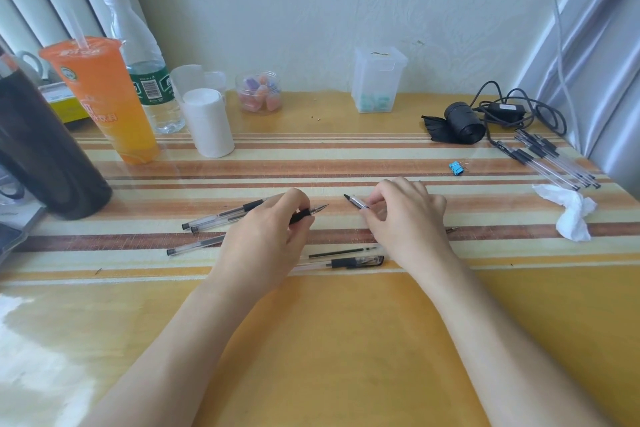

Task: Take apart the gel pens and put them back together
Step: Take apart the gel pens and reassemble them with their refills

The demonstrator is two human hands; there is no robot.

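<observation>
Left hand [266,232] and right hand [405,218] hold a gel pen [309,212] and a pen cap [356,202] apart, over the striped counter [346,340].

The left hand grips the uncapped gel pen at its black grip, with the tip pointing to the right. The right hand pinches the clear pen cap between thumb and fingers, near the tip but not touching it. A loose refill [341,251] and a capped pen [346,262] lie on the counter between the wrists. More pens [214,218] lie at the left.

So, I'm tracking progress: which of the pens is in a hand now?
The uncapped pen gripped by the left hand, bare tip pointing right; the right hand pinches only a cap, and the other pens lie on the table.
</observation>
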